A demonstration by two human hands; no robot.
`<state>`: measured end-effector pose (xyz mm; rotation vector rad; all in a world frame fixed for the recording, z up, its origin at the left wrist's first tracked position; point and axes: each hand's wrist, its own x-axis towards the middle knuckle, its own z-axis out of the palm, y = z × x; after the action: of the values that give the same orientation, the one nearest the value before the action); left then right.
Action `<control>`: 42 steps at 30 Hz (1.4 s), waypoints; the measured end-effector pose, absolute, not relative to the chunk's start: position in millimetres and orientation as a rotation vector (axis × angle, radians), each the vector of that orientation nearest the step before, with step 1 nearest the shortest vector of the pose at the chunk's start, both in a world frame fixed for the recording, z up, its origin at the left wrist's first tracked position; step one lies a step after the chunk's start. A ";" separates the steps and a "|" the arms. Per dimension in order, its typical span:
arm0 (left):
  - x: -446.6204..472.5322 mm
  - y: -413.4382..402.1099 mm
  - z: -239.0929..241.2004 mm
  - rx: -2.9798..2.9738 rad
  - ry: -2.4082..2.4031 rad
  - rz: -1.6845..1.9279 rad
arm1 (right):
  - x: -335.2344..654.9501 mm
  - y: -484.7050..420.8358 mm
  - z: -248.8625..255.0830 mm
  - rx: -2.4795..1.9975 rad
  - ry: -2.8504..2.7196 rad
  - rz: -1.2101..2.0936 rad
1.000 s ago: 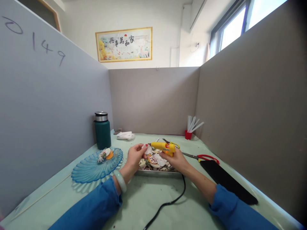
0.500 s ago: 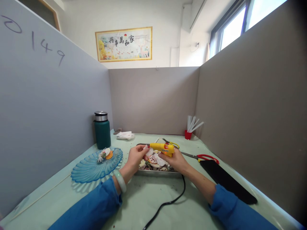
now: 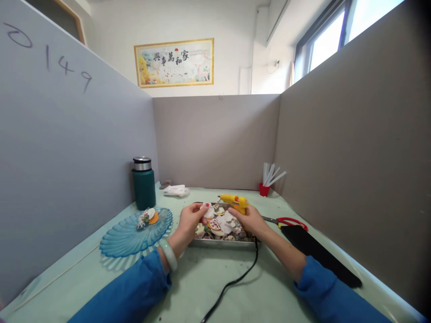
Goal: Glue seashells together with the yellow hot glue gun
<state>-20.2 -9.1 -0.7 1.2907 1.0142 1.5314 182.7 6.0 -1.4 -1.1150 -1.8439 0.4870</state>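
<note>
My right hand (image 3: pixel 248 220) is wrapped round the handle of a yellow hot glue gun (image 3: pixel 234 202), its nozzle pointing left. A black cord (image 3: pixel 232 283) trails from it toward the front of the table. Between the fingertips of my left hand (image 3: pixel 191 223) is a small whitish shell (image 3: pixel 208 210), partly covered by the fingers. Both hands are above a metal tray (image 3: pixel 222 244) heaped with shells (image 3: pixel 226 222) in white, orange and brown. To the left, a blue fluted glass plate (image 3: pixel 126 237) bears a small cluster of shells (image 3: pixel 148 218).
Behind the plate stands a green bottle (image 3: pixel 144 188). A white packet (image 3: pixel 177 190) lies at the back, and a red cup (image 3: pixel 264 190) holds white glue sticks. Red-handled scissors (image 3: pixel 292 221) and a long black item (image 3: pixel 319 255) lie to the right. Grey partitions (image 3: pixel 217 139) enclose the table.
My right hand has drawn the glue gun rightward and slightly up, so its nozzle is now apart from the shell. My left hand has stayed nearly still with the shell.
</note>
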 end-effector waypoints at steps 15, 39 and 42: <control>-19.9 -8.8 -1.7 1.331 0.977 1.521 | 183.9 5.8 -1.4 -1.358 -2.404 0.014; -16.0 -15.8 0.8 1.578 0.915 1.263 | 161.3 -19.0 5.5 -1.000 -2.093 0.150; -16.7 -16.9 1.1 1.588 0.911 1.243 | 161.5 -14.8 2.7 -1.025 -2.067 0.240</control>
<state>-16.7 -16.9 1.1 1.5883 0.9109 1.2427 161.5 -14.8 2.7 -1.0245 -2.0668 0.2398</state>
